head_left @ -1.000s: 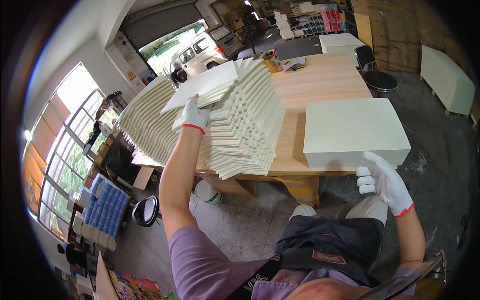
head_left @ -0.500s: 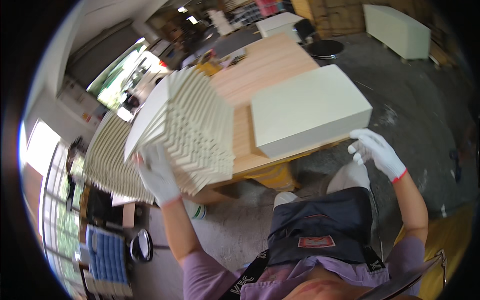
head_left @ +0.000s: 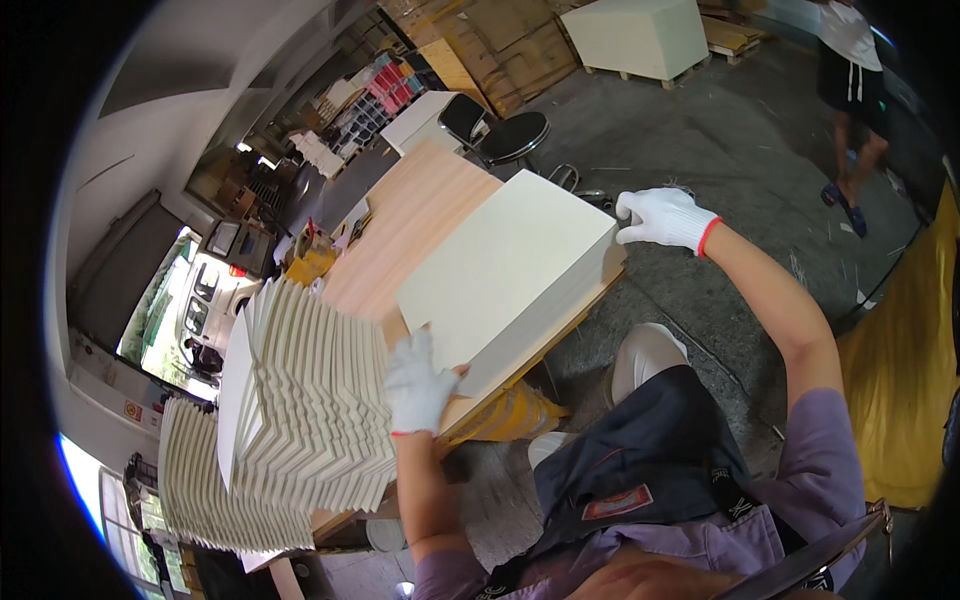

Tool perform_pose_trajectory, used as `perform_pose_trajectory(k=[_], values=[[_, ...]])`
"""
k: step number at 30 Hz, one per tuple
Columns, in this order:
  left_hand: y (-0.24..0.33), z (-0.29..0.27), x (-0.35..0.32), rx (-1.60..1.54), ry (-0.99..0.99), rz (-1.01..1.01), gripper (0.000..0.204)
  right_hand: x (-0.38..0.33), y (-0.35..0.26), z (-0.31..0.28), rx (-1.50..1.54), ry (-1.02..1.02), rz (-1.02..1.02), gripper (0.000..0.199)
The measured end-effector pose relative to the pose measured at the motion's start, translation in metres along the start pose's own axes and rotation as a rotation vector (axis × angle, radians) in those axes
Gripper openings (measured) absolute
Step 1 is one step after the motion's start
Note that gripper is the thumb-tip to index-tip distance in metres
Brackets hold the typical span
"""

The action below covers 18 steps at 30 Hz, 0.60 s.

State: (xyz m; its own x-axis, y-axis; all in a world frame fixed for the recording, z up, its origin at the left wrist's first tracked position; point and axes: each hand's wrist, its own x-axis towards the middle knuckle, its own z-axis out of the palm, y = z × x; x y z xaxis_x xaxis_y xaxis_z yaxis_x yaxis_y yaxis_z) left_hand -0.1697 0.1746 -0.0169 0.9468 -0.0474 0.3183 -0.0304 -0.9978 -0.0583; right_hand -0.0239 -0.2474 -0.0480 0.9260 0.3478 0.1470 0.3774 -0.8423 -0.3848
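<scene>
A squared stack of off-white sheets (head_left: 515, 265) lies on the wood-topped table (head_left: 420, 205). My left hand (head_left: 418, 385), in a white knit glove, is at the stack's near left end, its fingers spread and the thumb by the front side. At the right end my right hand (head_left: 665, 220), gloved the same way, has its bent fingers apart and the tips at the corner. Neither hand grips anything visible. Left of the stack, a pile of fanned, bent off-white sheets (head_left: 310, 390) stands in stepped layers; another curved pile (head_left: 215, 480) stands beyond it.
A yellow item (head_left: 310, 262) and small tools lie toward the table's far end. A black stool (head_left: 515, 137) stands behind the table. Further back is a large white stack on a pallet (head_left: 640, 40). A person (head_left: 853, 100) stands at the upper right. Yellow sheeting (head_left: 900, 370) hangs at the right.
My left hand has moved right from the fanned pile to the squared stack's left end. My right hand has come up to its right corner. The view has turned, bringing a person into sight.
</scene>
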Motion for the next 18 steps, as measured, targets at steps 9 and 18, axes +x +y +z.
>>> perform_pose_trajectory(k=[9,18], values=[[-0.025,0.001,-0.011,-0.012,-0.279,-0.201,0.069,0.033,-0.001,-0.009,-0.021,-0.047,-0.178,0.03],[0.024,-0.041,0.021,-0.044,-0.274,-0.099,0.055,0.019,0.004,-0.012,0.108,-0.142,-0.046,0.041]])
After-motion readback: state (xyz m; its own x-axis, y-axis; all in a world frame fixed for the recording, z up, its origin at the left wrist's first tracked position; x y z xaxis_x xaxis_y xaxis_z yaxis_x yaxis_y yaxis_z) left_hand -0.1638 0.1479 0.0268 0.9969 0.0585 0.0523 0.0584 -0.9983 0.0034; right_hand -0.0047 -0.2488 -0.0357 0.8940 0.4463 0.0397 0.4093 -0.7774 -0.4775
